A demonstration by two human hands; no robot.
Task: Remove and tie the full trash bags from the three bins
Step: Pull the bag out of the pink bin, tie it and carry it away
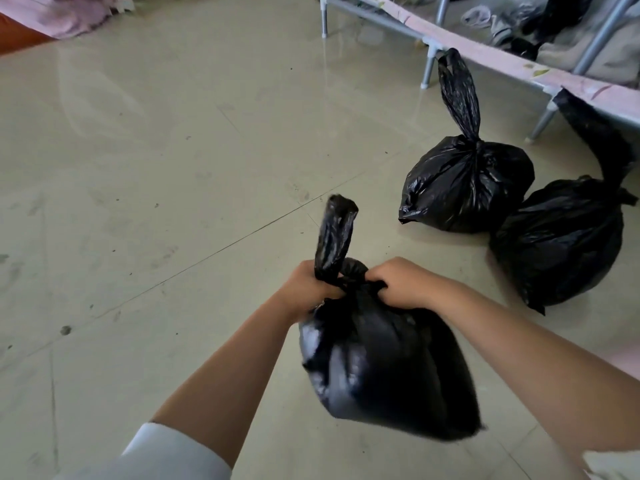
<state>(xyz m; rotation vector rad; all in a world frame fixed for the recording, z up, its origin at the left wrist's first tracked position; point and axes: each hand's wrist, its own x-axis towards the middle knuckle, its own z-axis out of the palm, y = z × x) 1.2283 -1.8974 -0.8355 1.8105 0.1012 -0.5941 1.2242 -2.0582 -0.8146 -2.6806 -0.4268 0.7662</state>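
Underfoot, a pale glossy tiled floor (156, 168), scuffed and speckled with dark marks. Along the upper right, a metal-legged cot frame (429, 69) with a pink printed edge, heaped with grey and dark clothing (571, 39); at the upper left corner, pink fabric (79, 12) bunched on the floor. Nearest, held up between both arms, a full black trash bag (384, 368), somewhat blurred, its neck gathered into a knot with one loose tail (334, 237) standing upright. To the right, on the floor just beside the cot, a second black bag (464, 188), tied, with a long twisted tail rising toward the frame; touching it on the right, a third black bag (557, 244), also tied, its tail reaching under the cot's edge. Left hand (308, 289) gripping the base of the upright tail, fingers curled tight around the plastic. Right hand (401, 282) clamped on the other side of the knot, fingers wrapped into the gathered neck. White sleeves (166, 455) pushed up both forearms. No readable brand, label or writing on any bag.
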